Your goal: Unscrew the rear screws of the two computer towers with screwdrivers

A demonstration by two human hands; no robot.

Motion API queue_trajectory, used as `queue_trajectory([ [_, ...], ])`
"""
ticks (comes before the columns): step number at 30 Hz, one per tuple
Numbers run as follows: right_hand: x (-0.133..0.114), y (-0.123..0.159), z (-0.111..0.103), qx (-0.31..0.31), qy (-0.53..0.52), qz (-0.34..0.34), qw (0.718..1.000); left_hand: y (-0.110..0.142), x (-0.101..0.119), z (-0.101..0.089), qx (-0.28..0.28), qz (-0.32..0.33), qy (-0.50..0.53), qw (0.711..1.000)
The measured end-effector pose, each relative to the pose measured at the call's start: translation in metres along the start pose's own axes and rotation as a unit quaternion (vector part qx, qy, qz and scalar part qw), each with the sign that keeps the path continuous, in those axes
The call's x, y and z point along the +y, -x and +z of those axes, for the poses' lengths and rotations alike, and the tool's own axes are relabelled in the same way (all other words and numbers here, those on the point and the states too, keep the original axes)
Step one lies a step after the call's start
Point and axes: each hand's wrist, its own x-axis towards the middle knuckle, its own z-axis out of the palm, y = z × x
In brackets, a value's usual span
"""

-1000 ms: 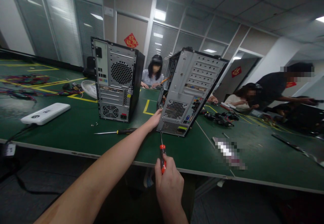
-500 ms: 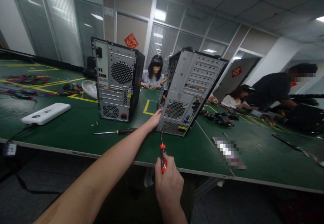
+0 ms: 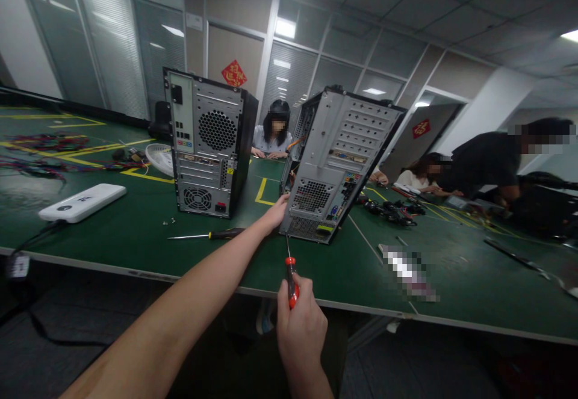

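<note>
My right hand (image 3: 301,318) is closed around the red and black handle of a screwdriver (image 3: 291,266). Its shaft points away from me, and the tip meets the lower left corner of a computer case (image 3: 311,158). That grey case leans in my view, its rear panel with ports and vent holes facing me and its left side open. My left hand (image 3: 277,213) grips the case's lower left edge, the fingers partly hidden behind it. Beneath my left forearm lies a second screwdriver (image 3: 194,236), black and yellow at the handle.
Left of my hands stands another computer case (image 3: 208,140). Tiny screws (image 3: 169,221) lie before it, and a white power bank (image 3: 83,202) rests farther left. Bundled cables (image 3: 392,209) sit to the right. Several people, including a dark-shirted person (image 3: 485,161), are around the green table (image 3: 352,284).
Both my hands and the two cases look nearly unmoved. The screwdriver handle has shifted very slightly in my right hand. At the far right, the dark-shirted person has leaned a little rightward.
</note>
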Motion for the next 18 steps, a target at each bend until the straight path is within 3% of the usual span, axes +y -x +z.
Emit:
queue_trajectory([
  [18,0.0030,-0.0051,-0.0093,-0.027,-0.033,0.011,0.999,0.0011,-0.0003,0.0022,0.008,0.017,0.011,1.000],
])
